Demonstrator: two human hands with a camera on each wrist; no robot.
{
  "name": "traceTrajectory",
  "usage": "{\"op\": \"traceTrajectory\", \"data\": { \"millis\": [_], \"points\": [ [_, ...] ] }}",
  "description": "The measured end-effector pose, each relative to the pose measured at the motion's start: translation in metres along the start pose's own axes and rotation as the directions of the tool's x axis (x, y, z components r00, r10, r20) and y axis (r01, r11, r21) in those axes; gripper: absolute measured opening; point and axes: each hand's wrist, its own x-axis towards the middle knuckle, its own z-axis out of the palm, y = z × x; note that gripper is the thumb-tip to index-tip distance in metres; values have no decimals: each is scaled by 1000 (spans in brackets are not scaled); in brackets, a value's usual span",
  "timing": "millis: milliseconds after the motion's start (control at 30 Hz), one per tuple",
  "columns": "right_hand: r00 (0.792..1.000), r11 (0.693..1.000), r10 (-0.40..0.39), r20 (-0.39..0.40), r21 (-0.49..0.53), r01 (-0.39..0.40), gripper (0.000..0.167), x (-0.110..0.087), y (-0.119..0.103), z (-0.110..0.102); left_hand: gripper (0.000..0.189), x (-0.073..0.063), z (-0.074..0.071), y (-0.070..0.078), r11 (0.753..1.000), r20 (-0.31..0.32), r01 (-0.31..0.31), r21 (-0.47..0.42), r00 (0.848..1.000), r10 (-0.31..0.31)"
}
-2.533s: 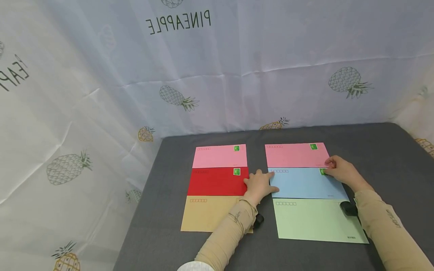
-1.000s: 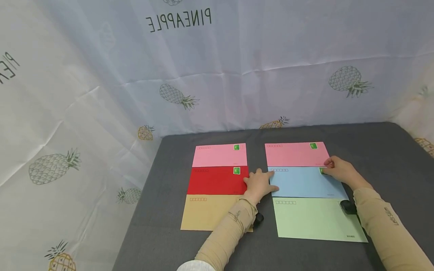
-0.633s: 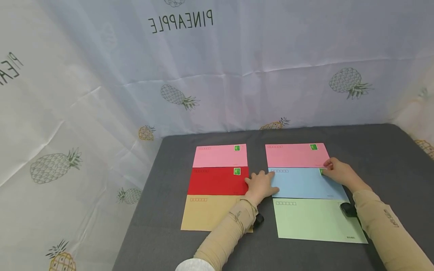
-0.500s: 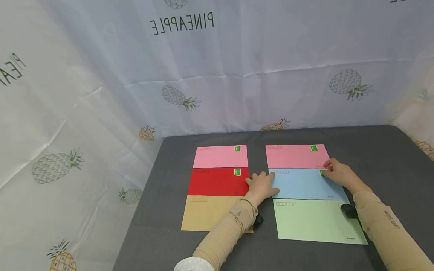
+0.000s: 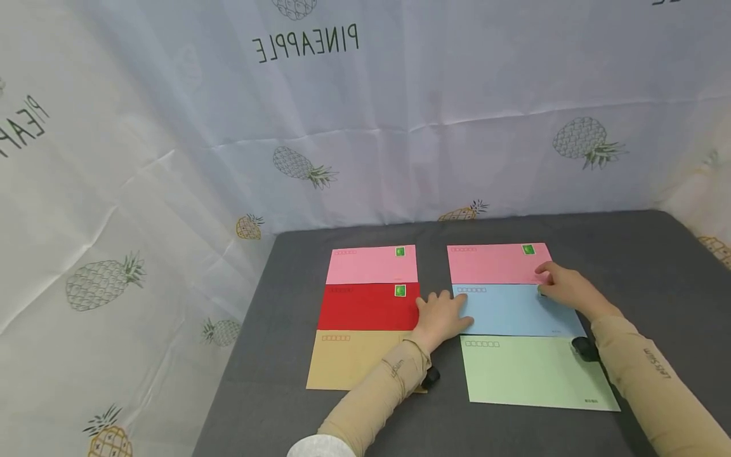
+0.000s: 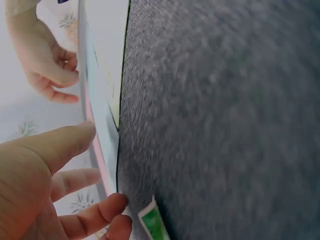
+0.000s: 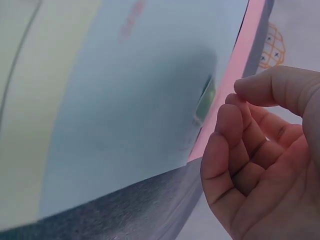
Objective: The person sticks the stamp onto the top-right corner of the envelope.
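Right wrist view: 1 green stamp [image 7: 205, 103] lies at a corner of the blue envelope [image 7: 130, 105], probably light, flimsy, best pinched by its edges; right hand [image 7: 265, 165] loosely curled, holding nothing; left hand [image 5: 441, 319] spread.

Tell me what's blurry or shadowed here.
Head view: reversed black lettering reads clearly on the pale fabric backdrop; right wrist view: soft shadow darkens the light-blue rectangular paper envelope near a small green stamp; left wrist view: the dark-grey fabric tabletop blurs rightward.
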Motion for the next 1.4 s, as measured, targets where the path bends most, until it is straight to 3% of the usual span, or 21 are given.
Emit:
{"op": "traceTrajectory", "data": {
  "millis": [133,267,367,600,900,1167,1400],
  "points": [
    [999,999,-43,-11,18,43,40,-3,-11,-1,44,-4,-1,-8,997,-92,-52,62,994,58],
    [995,996,-83,-47,28,84,37,-6,-26,-1,37,-8,-5,-21,986,-215,-91,139,969,120],
    [993,994,-99,-69,31,101,37,-7,-37,0,36,-11,-9,-32,983,-253,-102,151,957,138],
    [982,987,-148,-117,46,155,34,-11,-61,9,39,-26,-15,-57,991,-257,-93,100,959,116],
    [951,964,-246,-186,57,260,28,-20,-100,18,45,-48,-24,-91,997,-225,-69,27,972,73],
    [944,940,-301,-137,125,318,26,-29,-133,40,49,-73,-27,-121,999,-201,-38,-13,979,34],
    [951,943,-296,-94,129,307,23,-34,-151,68,46,-99,-21,-133,998,-152,10,-69,988,-21]
  ]
}}
